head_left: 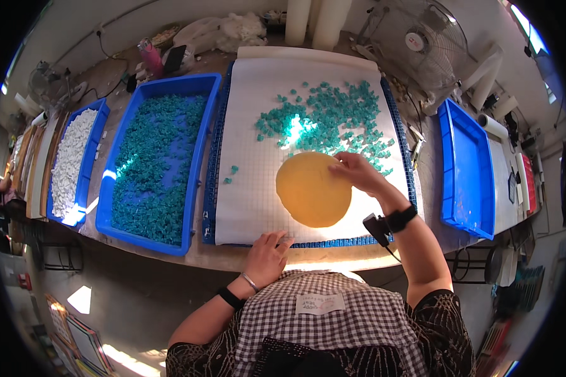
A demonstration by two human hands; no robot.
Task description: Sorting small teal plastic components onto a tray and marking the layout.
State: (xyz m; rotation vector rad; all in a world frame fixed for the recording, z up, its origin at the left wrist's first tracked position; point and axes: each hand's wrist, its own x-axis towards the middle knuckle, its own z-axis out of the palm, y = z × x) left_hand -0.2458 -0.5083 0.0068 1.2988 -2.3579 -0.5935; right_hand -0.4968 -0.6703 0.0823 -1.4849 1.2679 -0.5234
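Observation:
A flat, round yellow disc is pinched at its upper right edge by my right hand. Under it lies a white gridded sheet on a blue, ridged-edged board. Many small teal pieces are scattered over the far right half of the sheet, a few of them in bright light. Two or three stray pieces lie at the left. My left hand rests on the sheet's near edge with its fingers stretched out, holding nothing. The disc hides part of the sheet.
Left of the board stands a blue tray of teal pieces, and beyond it a smaller tray of white pieces. A blue tray is on the right. A fan and white rolls stand at the back.

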